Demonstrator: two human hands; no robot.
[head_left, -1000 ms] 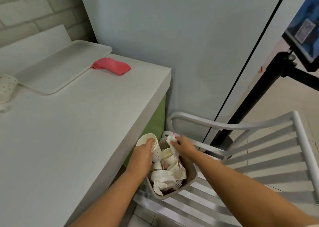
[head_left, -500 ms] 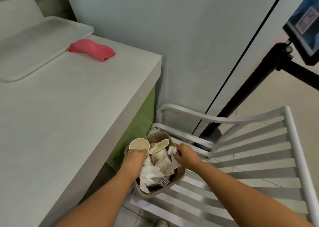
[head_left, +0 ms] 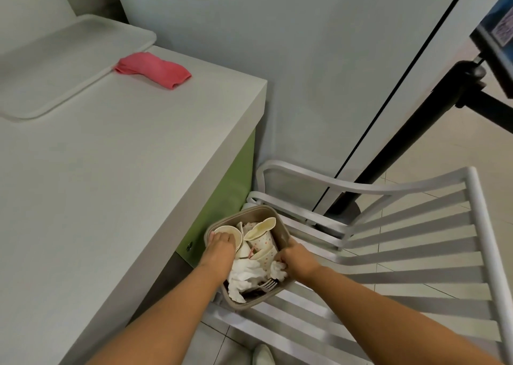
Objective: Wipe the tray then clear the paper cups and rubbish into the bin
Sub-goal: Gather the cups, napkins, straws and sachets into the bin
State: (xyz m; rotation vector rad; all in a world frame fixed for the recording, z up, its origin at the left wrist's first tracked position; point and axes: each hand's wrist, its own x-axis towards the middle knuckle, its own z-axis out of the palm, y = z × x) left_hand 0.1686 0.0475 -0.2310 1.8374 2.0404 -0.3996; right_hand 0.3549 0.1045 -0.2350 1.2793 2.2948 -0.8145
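Note:
A small beige bin (head_left: 281, 229) stands on the seat of a white slatted chair, packed with dotted paper cups (head_left: 263, 241), crumpled napkins (head_left: 244, 274) and a plastic fork (head_left: 268, 284). My left hand (head_left: 220, 250) presses down on an upright paper cup (head_left: 225, 229) in the bin's left corner, fingers curled over its rim. Against the bin's right wall, my right hand (head_left: 299, 259) is closed on a crumpled white tissue (head_left: 278, 269). The white tray (head_left: 69, 59) lies bare at the table's far left, with a pink cloth (head_left: 154, 70) beside it.
The white table (head_left: 116, 187) has a green side panel facing the bin. The slatted chair (head_left: 402, 242) fills the right foreground, its armrest just behind the bin. A black stand (head_left: 410, 125) holding a screen rises at the right, in front of a grey wall.
Both hands have sunk lower into the bin. The cup in my left hand went from above the rim to inside it, and the tissue in my right hand moved down along the right wall.

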